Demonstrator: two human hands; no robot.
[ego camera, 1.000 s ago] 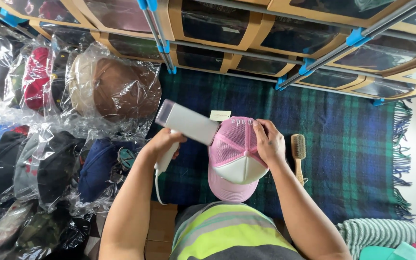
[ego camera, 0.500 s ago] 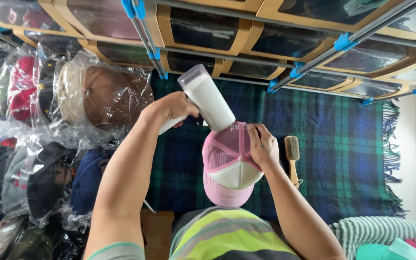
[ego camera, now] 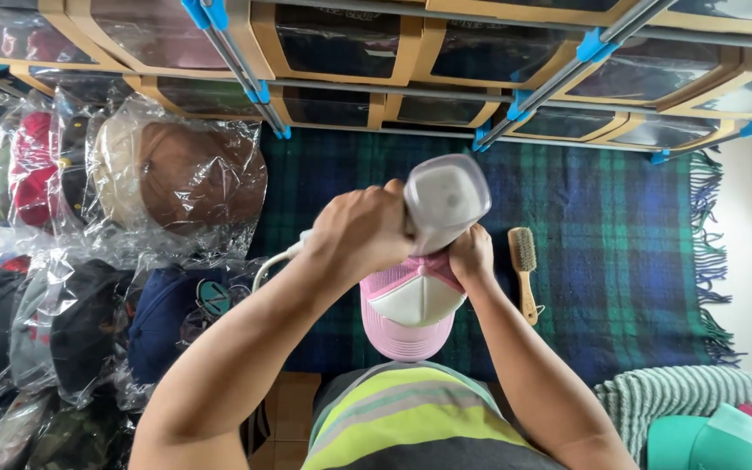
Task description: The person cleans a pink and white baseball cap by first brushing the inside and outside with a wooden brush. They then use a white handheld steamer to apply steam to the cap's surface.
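A pink and white mesh-backed cap (ego camera: 411, 309) hangs over the green and blue plaid blanket (ego camera: 611, 261), its brim toward me. My right hand (ego camera: 472, 254) grips the cap at its top edge. My left hand (ego camera: 363, 231) is closed around a white handheld steamer (ego camera: 444, 202), raised close to the camera just above the cap, its flat head facing me. A white cord (ego camera: 273, 261) trails from the steamer to the left.
A wooden-handled brush (ego camera: 526, 270) lies on the blanket right of the cap. Several caps in clear plastic bags (ego camera: 176, 174) are piled at left. Cardboard boxes on a rack with blue clips (ego camera: 341, 43) run along the top. A striped towel and a teal cap (ego camera: 707, 435) lie at lower right.
My left hand has lifted the steamer up and right, from beside the cap to right over it and nearer the camera. My right hand stays on the cap.
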